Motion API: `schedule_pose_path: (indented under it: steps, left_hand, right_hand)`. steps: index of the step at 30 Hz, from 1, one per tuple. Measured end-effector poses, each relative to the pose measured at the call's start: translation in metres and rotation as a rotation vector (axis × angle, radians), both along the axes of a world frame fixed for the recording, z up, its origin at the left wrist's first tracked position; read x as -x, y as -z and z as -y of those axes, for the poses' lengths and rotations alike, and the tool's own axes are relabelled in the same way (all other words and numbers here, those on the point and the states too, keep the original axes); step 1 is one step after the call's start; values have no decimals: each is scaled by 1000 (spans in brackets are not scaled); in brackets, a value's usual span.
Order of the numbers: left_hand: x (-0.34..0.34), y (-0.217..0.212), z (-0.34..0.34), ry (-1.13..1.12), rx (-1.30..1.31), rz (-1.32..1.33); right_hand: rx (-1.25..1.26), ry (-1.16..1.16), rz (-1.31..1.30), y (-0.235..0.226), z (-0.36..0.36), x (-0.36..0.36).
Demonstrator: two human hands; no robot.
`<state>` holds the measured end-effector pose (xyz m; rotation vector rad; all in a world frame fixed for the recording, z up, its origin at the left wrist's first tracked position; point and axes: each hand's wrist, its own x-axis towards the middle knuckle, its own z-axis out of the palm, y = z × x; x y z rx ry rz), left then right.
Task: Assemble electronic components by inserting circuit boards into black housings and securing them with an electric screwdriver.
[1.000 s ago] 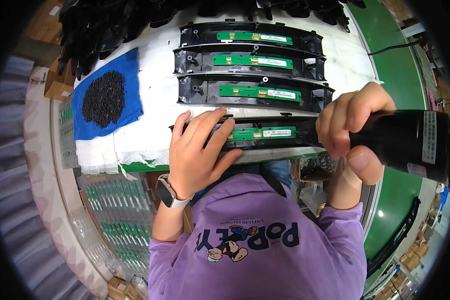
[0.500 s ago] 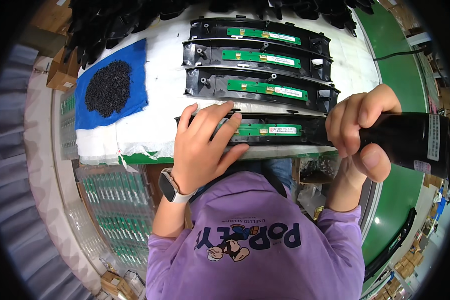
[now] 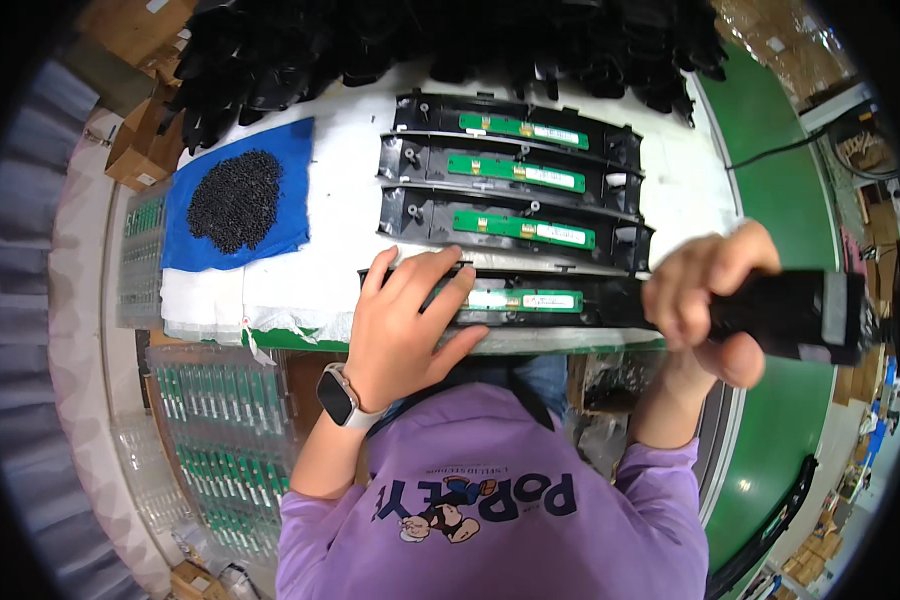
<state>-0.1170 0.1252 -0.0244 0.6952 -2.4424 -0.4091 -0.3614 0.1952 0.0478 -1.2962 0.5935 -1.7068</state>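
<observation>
A long black plastic housing [image 3: 610,302] with a green circuit board strip [image 3: 510,300] in it lies near the table's front edge. My left hand [image 3: 405,315] rests on its left part, fingers spread over the end of the board. Over the housing's right end is my right hand [image 3: 705,295], blurred, with its fingers wrapped round a black electric screwdriver [image 3: 795,315]. The tool's bit is hidden. Beyond, three similar housings lie in a row, each with a green board; the closest is this housing [image 3: 430,215].
A heap of small black screws [image 3: 235,200] lies on a blue cloth [image 3: 295,175] at left. Black plastic parts [image 3: 450,40] are piled along the back. Clear trays of green boards [image 3: 220,400] stand below the table's left side. A black cable [image 3: 780,150] runs at right.
The whole view has shifted, so the table and housings appear lower. My left hand stays on the front housing. My right hand still grips the screwdriver and is now blurred.
</observation>
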Motion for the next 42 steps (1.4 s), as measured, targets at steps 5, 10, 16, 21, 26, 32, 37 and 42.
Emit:
schedule_pose_path:
  steps: [5, 10, 16, 21, 26, 32, 37, 42]
  left_hand:
    - [-1, -14, -15, -103, 107, 32]
    - [-14, -5, -44, 207, -310, -306]
    - [2, 37, -62, 681, -1852, -645]
    - [11, 38, -57, 637, -2000, -807]
    - [13, 21, -41, 508, -1901, -546]
    - [9, 6, -26, 367, -2071, -499]
    - [22, 4, -30, 325, -1696, -666]
    - [26, 8, -43, 225, -1580, -671]
  right_hand:
    - [-215, 271, -130, -24, -44, 47]
    - [-795, 1130, -1307, 43, -30, 113]
    - [-404, 1472, -1815, 42, -5, 107]
    - [-257, 747, -1378, 22, 73, 47]
    - [-312, 720, -1656, 47, 122, 44]
    - [-339, 326, -1354, 37, 109, 60]
    - [-654, -367, -1055, -3, 80, 47]
    - [-498, -376, -786, 18, 24, 18]
